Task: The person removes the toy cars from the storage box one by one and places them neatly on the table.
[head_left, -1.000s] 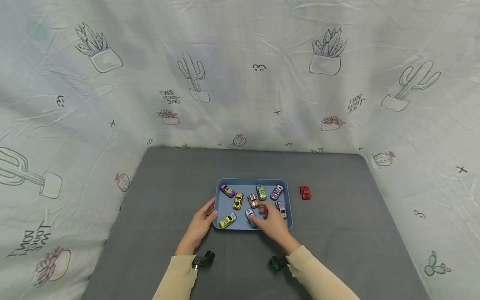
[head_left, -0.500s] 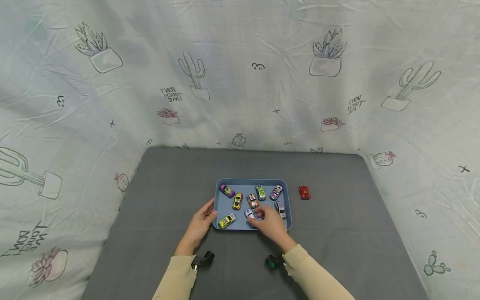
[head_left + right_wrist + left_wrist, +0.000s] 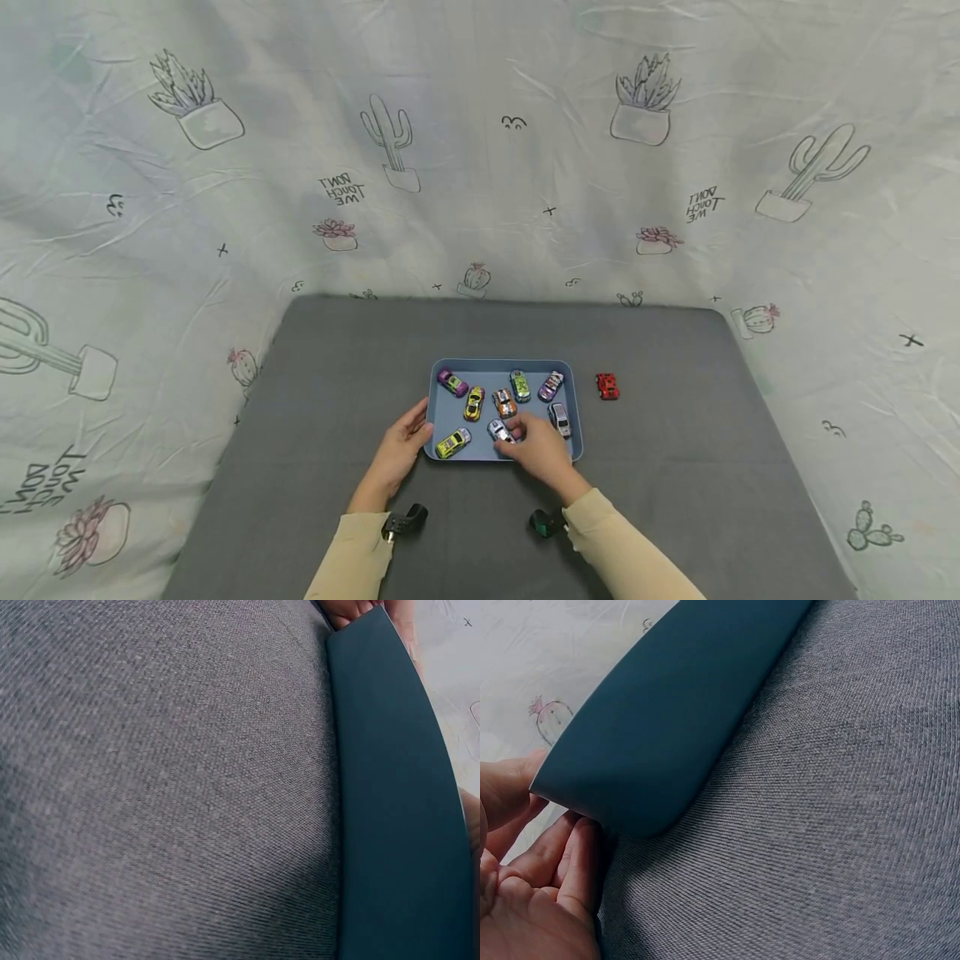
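A shallow blue tray (image 3: 504, 365) holds several small toy cars. My left hand (image 3: 400, 450) grips the tray's left side, with the thumb at the rim; in the left wrist view, the fingers (image 3: 574, 862) are bent against the outside of its corner. Over the tray's front right part, my right hand (image 3: 542, 450) pinches a white toy car (image 3: 498, 431) between thumb and fingers, partly hiding it. Close by are an orange toy car (image 3: 505, 403) and a silver-white toy car (image 3: 559, 420). The right wrist view shows mostly the tray wall (image 3: 397, 795) and cloth.
Left in the tray are a purple car (image 3: 452, 382), a yellow car (image 3: 474, 403) and a yellow-green car (image 3: 453, 443). Behind are a green car (image 3: 521, 386) and a purple-white car (image 3: 551, 386). A red car (image 3: 608, 386) lies right of the tray on grey cloth (image 3: 675, 500).
My right hand has shifted slightly left, and the white toy car has turned a little under its fingers. My left hand stays at the tray's side.
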Demonstrator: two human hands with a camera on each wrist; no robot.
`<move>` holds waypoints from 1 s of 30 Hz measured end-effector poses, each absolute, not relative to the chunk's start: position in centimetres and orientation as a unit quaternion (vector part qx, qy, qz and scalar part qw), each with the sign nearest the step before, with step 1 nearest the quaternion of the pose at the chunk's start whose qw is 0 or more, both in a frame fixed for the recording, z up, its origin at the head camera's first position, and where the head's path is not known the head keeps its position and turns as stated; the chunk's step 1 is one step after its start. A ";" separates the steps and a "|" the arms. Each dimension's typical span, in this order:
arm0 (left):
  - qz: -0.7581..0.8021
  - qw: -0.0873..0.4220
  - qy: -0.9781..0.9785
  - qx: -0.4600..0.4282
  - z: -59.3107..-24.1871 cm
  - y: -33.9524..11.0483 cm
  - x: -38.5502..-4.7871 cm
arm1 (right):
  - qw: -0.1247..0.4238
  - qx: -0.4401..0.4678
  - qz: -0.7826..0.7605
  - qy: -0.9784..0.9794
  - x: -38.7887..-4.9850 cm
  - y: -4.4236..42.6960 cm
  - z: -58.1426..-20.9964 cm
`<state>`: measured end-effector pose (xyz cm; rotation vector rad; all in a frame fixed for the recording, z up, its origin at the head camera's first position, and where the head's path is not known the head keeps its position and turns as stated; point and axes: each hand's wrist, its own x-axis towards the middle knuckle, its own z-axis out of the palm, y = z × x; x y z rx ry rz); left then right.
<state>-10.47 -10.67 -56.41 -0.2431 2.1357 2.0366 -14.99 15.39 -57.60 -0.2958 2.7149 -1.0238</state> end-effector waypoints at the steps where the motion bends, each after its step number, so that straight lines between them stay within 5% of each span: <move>1: 0.686 0.091 0.718 -0.081 -56.4 -10.7 -10.5 | 0.113 -0.101 -0.348 0.925 -15.0 15.4 -57.6; 30: 0.683 0.065 0.721 -0.097 -59.2 -10.8 -11.4 | -0.004 -0.075 -0.460 0.885 -17.3 20.7 -54.8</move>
